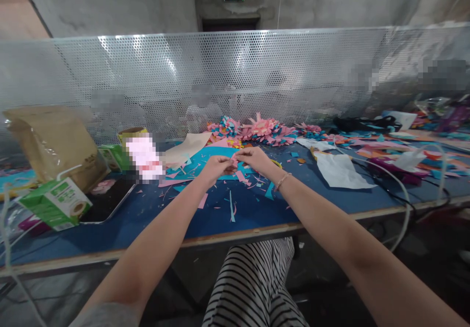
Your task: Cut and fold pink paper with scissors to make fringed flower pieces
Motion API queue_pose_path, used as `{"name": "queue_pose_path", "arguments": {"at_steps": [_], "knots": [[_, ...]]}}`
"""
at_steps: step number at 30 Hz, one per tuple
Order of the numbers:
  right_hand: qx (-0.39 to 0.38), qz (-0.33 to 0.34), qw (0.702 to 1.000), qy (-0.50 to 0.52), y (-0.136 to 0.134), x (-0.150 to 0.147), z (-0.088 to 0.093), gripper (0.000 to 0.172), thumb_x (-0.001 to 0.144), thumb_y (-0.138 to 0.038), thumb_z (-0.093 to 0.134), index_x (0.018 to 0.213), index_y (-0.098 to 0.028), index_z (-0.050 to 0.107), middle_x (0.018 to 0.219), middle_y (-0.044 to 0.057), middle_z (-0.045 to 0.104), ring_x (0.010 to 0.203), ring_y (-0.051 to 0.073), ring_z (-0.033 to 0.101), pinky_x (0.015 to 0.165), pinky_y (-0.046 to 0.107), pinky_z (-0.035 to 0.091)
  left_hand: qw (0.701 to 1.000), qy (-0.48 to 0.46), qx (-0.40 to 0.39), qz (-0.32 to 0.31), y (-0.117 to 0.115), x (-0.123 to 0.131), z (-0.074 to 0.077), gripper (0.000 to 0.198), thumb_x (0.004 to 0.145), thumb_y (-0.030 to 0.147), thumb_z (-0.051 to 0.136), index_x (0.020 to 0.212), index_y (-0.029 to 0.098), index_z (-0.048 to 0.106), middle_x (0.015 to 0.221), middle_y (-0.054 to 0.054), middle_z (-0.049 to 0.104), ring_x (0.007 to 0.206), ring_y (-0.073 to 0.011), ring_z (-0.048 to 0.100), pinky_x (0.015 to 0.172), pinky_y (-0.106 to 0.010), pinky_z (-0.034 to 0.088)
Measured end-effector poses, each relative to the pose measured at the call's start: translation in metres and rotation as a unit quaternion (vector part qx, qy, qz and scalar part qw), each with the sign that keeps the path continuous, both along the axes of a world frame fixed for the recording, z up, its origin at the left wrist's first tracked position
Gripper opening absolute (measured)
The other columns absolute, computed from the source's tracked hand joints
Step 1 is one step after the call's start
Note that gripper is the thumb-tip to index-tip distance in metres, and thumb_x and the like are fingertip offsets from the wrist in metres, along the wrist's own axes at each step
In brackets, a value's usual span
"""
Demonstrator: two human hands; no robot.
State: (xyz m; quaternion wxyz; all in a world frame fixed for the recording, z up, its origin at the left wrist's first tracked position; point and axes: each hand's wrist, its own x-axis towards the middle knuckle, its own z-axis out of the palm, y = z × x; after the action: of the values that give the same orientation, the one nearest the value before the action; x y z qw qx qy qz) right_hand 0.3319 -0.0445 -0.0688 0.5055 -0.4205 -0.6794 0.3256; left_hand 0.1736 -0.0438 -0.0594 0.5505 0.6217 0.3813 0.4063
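Observation:
My left hand [216, 166] and my right hand [253, 158] meet above the blue table top [220, 219], fingers pinched together on a small pink paper piece [234, 161] held between them. A thin bracelet [282, 181] circles my right wrist. Pink and blue paper scraps [235, 204] lie scattered right under and around the hands. Behind them sits a pile of fringed pink and blue paper flowers [257, 130].
A green carton [55, 203], a brown paper bag [55, 143], a tape roll [132, 133] and a phone-like dark slab [110, 199] stand at the left. White paper [340, 170] and cables [400, 190] lie right. A perforated metal screen [235, 77] backs the table.

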Motion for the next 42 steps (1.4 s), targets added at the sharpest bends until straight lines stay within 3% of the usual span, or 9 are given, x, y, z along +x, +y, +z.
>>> {"name": "queue_pose_path", "arguments": {"at_steps": [7,13,18,23,28,31,34,38,42], "knots": [[0.048,0.006,0.998,-0.032,-0.003,-0.001,0.001,0.024,0.062,-0.029,0.065,0.08,-0.013,0.066,0.069,0.003,0.064,0.061,0.011,0.055,0.057,0.023,0.045,1.0,0.005,0.021,0.004,0.001,-0.001,-0.001,0.013,0.064,0.023,0.065,0.062,0.01,0.063,0.059,-0.007,0.063,0.054,-0.0109,0.058,0.061,-0.027,0.047],[0.108,-0.039,0.987,-0.11,-0.004,-0.002,0.001,0.018,0.068,-0.027,0.06,0.077,-0.013,0.067,0.072,0.005,0.066,0.066,0.013,0.058,0.061,0.024,0.044,0.999,0.0,-0.038,0.025,-0.007,-0.002,0.007,0.017,0.067,0.026,0.064,0.066,0.009,0.063,0.059,-0.008,0.063,0.055,-0.0125,0.059,0.063,-0.028,0.048],[0.223,-0.074,0.955,-0.18,-0.005,-0.002,0.001,0.014,0.071,-0.018,0.055,0.078,-0.016,0.068,0.075,0.005,0.065,0.069,0.014,0.058,0.063,0.024,0.045,0.991,-0.071,-0.108,0.027,-0.002,-0.002,0.008,0.018,0.072,0.026,0.06,0.065,0.01,0.062,0.059,-0.008,0.064,0.057,-0.0133,0.061,0.065,-0.028,0.049],[0.326,-0.05,0.924,-0.194,-0.006,-0.002,0.0,0.018,0.074,-0.014,0.052,0.077,-0.018,0.069,0.075,0.005,0.066,0.072,0.014,0.059,0.07,0.026,0.045,0.988,-0.122,-0.097,0.004,0.006,-0.008,0.003,0.007,0.062,0.013,0.067,0.067,0.01,0.063,0.065,-0.007,0.065,0.063,-0.0123,0.061,0.069,-0.026,0.049],[0.285,-0.027,0.941,-0.179,-0.006,-0.003,0.002,0.019,0.078,-0.02,0.052,0.086,-0.021,0.069,0.082,0.005,0.067,0.078,0.015,0.06,0.074,0.027,0.046,0.993,-0.112,-0.042,0.016,0.005,-0.01,0.005,0.017,0.06,0.013,0.068,0.074,0.011,0.061,0.063,-0.003,0.062,0.061,-0.0104,0.059,0.067,-0.026,0.049],[0.24,-0.046,0.957,-0.155,-0.002,-0.002,0.0,0.022,0.076,-0.024,0.054,0.094,-0.02,0.066,0.092,0.007,0.065,0.085,0.017,0.059,0.074,0.028,0.047,0.996,-0.067,-0.007,0.064,0.001,-0.006,0.006,0.02,0.061,0.009,0.064,0.078,0.013,0.054,0.06,-0.001,0.06,0.058,-0.0113,0.059,0.064,-0.029,0.049],[0.211,-0.059,0.968,-0.123,0.005,-0.001,-0.005,0.028,0.073,-0.026,0.058,0.098,-0.018,0.064,0.101,0.009,0.062,0.092,0.018,0.056,0.073,0.028,0.047,0.996,-0.003,0.056,0.064,-0.002,-0.004,0.004,0.022,0.061,0.007,0.061,0.078,0.015,0.049,0.061,-0.002,0.059,0.057,-0.0126,0.058,0.059,-0.03,0.048],[0.145,-0.017,0.978,-0.147,0.006,0.001,-0.009,0.018,0.072,-0.03,0.058,0.081,-0.017,0.067,0.08,0.005,0.065,0.075,0.015,0.058,0.067,0.026,0.045,0.991,0.034,0.119,0.041,0.001,-0.006,-0.002,0.031,0.059,0.01,0.065,0.084,0.015,0.047,0.064,-0.002,0.06,0.061,-0.0137,0.06,0.059,-0.028,0.048],[0.118,-0.005,0.983,-0.144,0.004,-0.001,-0.009,0.027,0.071,-0.039,0.058,0.076,-0.014,0.066,0.072,0.004,0.063,0.066,0.013,0.056,0.061,0.025,0.043,0.991,0.048,0.11,0.053,0.003,-0.007,-0.003,0.023,0.06,0.017,0.067,0.077,0.013,0.053,0.064,-0.004,0.061,0.06,-0.0134,0.059,0.06,-0.028,0.047]]}}
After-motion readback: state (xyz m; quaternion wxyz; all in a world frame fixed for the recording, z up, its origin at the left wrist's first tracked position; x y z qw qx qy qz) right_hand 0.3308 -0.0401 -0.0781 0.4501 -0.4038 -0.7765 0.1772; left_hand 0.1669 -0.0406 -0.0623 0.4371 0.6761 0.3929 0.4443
